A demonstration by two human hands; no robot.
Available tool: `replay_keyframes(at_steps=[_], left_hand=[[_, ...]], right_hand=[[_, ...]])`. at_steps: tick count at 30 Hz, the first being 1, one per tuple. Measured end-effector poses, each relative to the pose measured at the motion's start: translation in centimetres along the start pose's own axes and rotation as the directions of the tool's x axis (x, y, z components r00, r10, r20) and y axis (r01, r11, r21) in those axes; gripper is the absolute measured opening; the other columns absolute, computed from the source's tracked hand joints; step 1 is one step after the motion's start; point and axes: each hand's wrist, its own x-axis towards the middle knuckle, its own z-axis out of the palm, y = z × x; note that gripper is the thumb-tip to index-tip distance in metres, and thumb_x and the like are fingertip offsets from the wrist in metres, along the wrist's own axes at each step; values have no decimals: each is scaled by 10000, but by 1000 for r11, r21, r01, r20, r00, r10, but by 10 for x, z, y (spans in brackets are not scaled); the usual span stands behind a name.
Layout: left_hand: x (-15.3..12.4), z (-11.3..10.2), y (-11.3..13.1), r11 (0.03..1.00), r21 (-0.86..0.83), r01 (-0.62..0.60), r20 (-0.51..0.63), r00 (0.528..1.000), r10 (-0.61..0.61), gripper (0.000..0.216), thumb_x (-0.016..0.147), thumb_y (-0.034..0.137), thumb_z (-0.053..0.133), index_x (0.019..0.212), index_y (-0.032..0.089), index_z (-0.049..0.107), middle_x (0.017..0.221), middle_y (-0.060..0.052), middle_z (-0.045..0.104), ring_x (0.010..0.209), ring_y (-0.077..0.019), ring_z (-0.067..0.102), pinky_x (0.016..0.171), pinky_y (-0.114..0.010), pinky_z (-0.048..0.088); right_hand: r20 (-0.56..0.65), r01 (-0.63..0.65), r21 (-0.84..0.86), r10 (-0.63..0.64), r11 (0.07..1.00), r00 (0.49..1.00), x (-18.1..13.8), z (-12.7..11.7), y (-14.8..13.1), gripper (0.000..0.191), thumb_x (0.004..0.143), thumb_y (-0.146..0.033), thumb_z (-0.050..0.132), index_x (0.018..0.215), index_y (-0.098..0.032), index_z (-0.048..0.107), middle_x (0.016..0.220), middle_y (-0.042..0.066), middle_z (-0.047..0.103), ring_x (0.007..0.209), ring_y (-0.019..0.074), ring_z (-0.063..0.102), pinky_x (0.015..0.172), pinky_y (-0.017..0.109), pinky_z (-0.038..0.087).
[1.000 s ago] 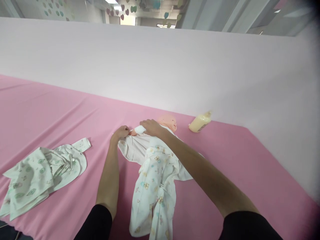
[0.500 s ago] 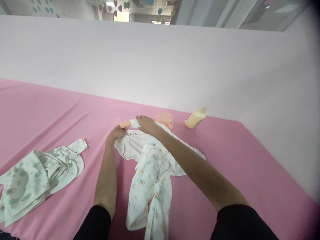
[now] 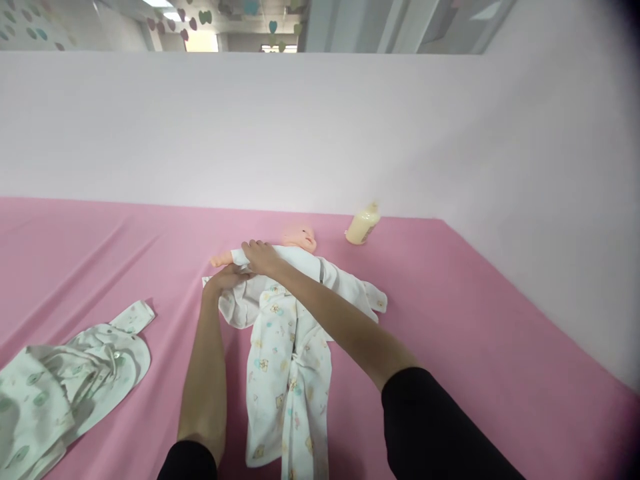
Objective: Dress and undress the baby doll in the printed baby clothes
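Head view, and the left hand [image 3: 231,275] has slid in from the doll's wrist to meet the right hand [image 3: 261,259], so the attention now seems to sit on the white sleeve [image 3: 240,257] and the cloth beneath it. The right hand curls over that sleeve, the left tucks in on its near side, and whether either is clamped I can't tell! Count them: one doll [image 3: 299,240], lying mid-scene towards the far wall [image 3: 225,133], one pair of printed trousers [image 3: 267,373] nearer, one loose garment [image 3: 100,363] left, one bottle [image 3: 363,225] far right of the doll.

This looks like a childcare practice room, with baby doll [image 3: 300,240], pink cloth [image 3: 475,333] and heart cutouts [image 3: 205,17].
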Motion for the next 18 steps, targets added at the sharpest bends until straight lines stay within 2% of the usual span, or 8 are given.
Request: replay_keyframes(at_steps=[2,6,8,11,13,16,18], left_hand=[[-1,0,3,999,21,37,-1,999,-37,489,792,498,690,1175,193,688,1206,-113,733,1111,-292,668,842,-299,515],[-1,-5,2,999,0,34,-35,999,-34,510,735,518,730,1140,211,684,1224,-108,721,1118,-299,663,833,-302,514],[-1,-9,-1,997,-16,82,-76,994,-83,506,681,525,766,1054,191,698,1142,-111,740,1069,-303,673,805,-306,518],[-4,-17,-9,986,-88,143,-65,987,-149,509,611,520,810,957,163,698,979,-88,751,949,-283,689,757,-307,522],[-8,-25,-16,971,-179,161,-75,981,-176,551,564,500,843,970,159,693,917,-59,743,877,-253,689,721,-301,521],[-18,-36,-26,955,-255,148,-146,971,-190,568,567,501,853,985,146,706,829,-38,722,775,-212,667,684,-293,510],[-25,-42,-28,950,-295,101,-154,976,-152,567,591,507,855,1006,144,723,877,-53,736,783,-196,660,704,-284,512]], right_hand=[[-28,-8,19,9,1000,1000,-1,2,-1,468,874,-180,620,1313,-106,474,1274,192,590,1153,312,588,925,414,499],[-80,7,68,-2,998,997,-4,5,-2,477,878,-208,645,1311,-102,473,1277,186,576,1157,298,588,963,408,479],[-92,16,102,-6,995,996,-7,4,-3,485,883,-241,667,1303,-96,473,1285,196,568,1182,292,579,1009,409,452],[-117,24,176,-4,984,993,-18,-3,-4,480,911,-325,665,1287,-84,489,1290,200,571,1224,298,558,1066,416,413],[-136,35,247,-1,968,991,-32,-9,-3,473,929,-360,642,1285,-82,500,1317,201,566,1261,305,536,1088,419,401],[-164,65,400,2,914,987,-65,-17,5,465,936,-321,610,1329,-105,487,1402,189,533,1310,296,510,1105,421,401],[-184,64,512,37,856,982,-95,-19,14,505,924,-292,593,1385,-132,460,1465,167,501,1348,289,485,1129,430,387]])
